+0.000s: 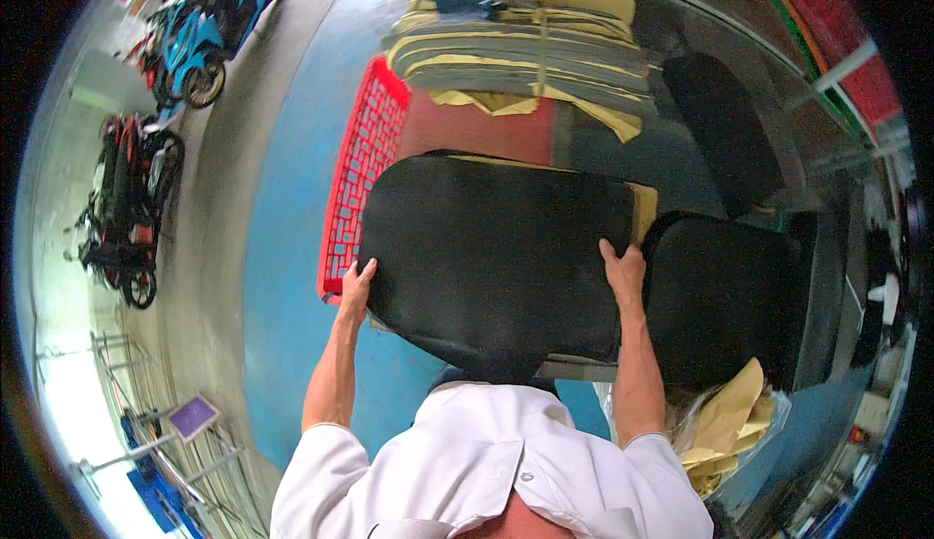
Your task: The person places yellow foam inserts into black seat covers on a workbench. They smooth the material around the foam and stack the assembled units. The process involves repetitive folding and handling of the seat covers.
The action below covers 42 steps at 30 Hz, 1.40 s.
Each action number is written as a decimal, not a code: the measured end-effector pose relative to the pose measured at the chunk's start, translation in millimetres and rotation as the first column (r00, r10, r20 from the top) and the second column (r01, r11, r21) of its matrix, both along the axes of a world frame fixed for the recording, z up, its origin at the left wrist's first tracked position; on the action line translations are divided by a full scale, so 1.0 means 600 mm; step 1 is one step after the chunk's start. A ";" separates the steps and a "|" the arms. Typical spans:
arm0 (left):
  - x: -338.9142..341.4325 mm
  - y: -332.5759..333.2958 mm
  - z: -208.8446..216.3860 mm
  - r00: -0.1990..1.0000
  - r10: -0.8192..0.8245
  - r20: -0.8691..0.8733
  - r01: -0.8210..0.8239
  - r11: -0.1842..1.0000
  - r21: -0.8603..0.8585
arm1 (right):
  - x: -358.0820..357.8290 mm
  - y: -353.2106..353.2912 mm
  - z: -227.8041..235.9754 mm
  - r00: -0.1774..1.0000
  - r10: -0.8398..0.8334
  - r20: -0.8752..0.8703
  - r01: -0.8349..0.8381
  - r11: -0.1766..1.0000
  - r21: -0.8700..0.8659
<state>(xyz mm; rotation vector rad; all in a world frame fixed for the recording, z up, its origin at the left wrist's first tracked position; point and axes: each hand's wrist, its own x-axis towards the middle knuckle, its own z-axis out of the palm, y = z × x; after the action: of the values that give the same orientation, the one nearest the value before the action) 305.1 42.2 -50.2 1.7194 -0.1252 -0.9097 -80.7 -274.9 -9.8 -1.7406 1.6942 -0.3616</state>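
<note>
In front of my body a large black rounded sheet lies level, with yellow backing along its far edge and far right corner. My left hand grips its left edge, thumb on top and the other fingers mostly hidden beneath. At the right edge my right hand holds it the same way, just below the yellow corner. To the right, close to my right hand, is another black piece of similar rounded shape. What supports the held sheet from below is hidden.
A red plastic basket stands behind and left of the sheet. Beyond it sits a tied stack of grey and yellow sheets. Crumpled yellow paper in clear plastic is at lower right. Motorbikes are parked at left.
</note>
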 end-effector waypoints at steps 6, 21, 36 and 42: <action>0.002 0.015 -0.019 1.000 -0.014 -0.008 0.013 0.999 -0.044 | -0.014 -0.026 -0.024 0.989 0.090 -0.119 -0.065 0.979 0.193; 0.006 0.028 0.006 0.974 -0.053 -0.219 0.032 0.995 -0.100 | -0.053 0.085 0.045 0.999 -0.043 -0.033 0.047 0.990 0.132; 0.013 0.020 0.011 0.973 -0.075 -0.218 0.073 0.997 -0.017 | -0.079 0.137 -0.012 0.985 -0.173 -0.023 0.174 0.983 0.051; -0.001 0.007 0.027 0.976 -0.081 -0.203 0.074 0.996 -0.043 | -0.083 0.119 -0.005 0.987 -0.046 -0.155 0.078 0.974 0.212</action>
<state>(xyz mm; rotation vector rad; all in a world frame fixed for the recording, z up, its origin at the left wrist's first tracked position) 304.4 46.3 -34.3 1.5873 -0.0716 -1.1301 -130.7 -203.4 -12.7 -1.5891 1.8230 -0.0692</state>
